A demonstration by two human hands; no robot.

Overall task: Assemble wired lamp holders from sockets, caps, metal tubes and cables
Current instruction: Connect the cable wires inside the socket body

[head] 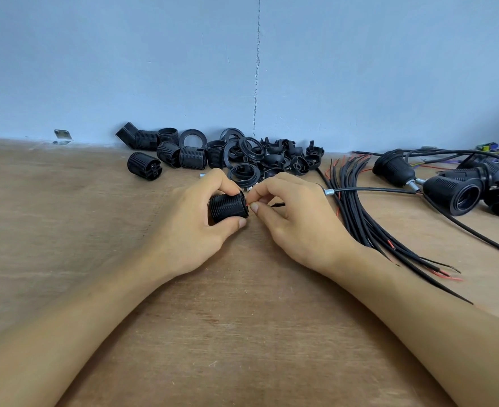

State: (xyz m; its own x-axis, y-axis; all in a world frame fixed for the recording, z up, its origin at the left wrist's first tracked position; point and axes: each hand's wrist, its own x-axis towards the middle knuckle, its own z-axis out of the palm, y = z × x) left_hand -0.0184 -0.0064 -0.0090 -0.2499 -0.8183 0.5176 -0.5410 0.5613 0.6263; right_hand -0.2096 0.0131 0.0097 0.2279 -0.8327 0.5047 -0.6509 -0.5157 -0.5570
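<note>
Wiring is taking place over the worktop (242,318): left hand (195,227) gripping a threaded socket (227,208), right hand (298,224) pinching a cable end (277,204) at it; few lamp holders (451,195) finished, many sockets (180,154) and caps (298,163) waiting

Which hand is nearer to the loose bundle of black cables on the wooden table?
Right. The right hand, pinching a black wire, sits just left of the bundle of black cables; the left hand is farther left, gripping a black threaded plastic socket.
</note>
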